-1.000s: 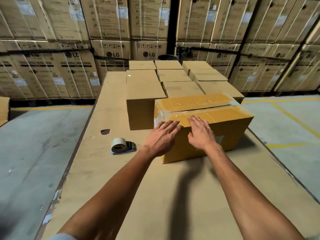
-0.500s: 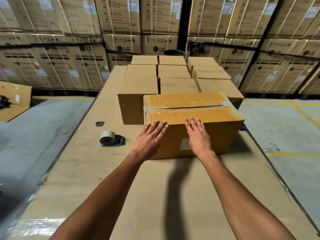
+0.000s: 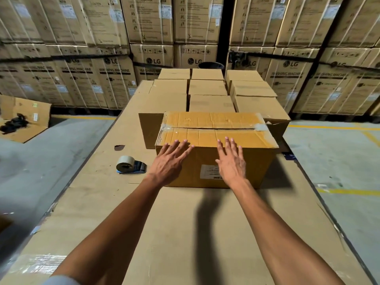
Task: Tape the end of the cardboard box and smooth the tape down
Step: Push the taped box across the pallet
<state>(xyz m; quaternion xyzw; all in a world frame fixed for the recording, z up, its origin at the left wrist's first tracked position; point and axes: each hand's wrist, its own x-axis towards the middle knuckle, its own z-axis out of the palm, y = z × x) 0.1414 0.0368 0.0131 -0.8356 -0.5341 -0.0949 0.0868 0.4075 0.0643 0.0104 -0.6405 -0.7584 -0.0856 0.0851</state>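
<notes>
A brown cardboard box point(image 3: 257, 161) lies on the cardboard-covered table point(image 3: 185, 233), its top flaps closed with clear tape along the seam point(image 3: 211, 128). My left hand point(image 3: 170, 161) rests flat, fingers spread, against the box's near face at the left, fingertips at the top edge. My right hand point(image 3: 231, 160) lies flat on the same face beside a white label point(image 3: 208, 171), fingers reaching the top edge. Neither hand holds anything. A tape dispenser point(image 3: 130, 164) with a roll of tape sits on the table to the left of the box.
Several closed cardboard boxes point(image 3: 207, 87) stand in rows behind the taped box. Tall stacks of washing machine cartons point(image 3: 102, 68) form the back wall. A flattened carton point(image 3: 24, 118) lies on the concrete floor at the left. A small hole point(image 3: 119, 147) marks the table cover.
Both hands have slid down from the box's top onto its near face. The view has pulled back and tilted up, so the box appears farther and squarer.
</notes>
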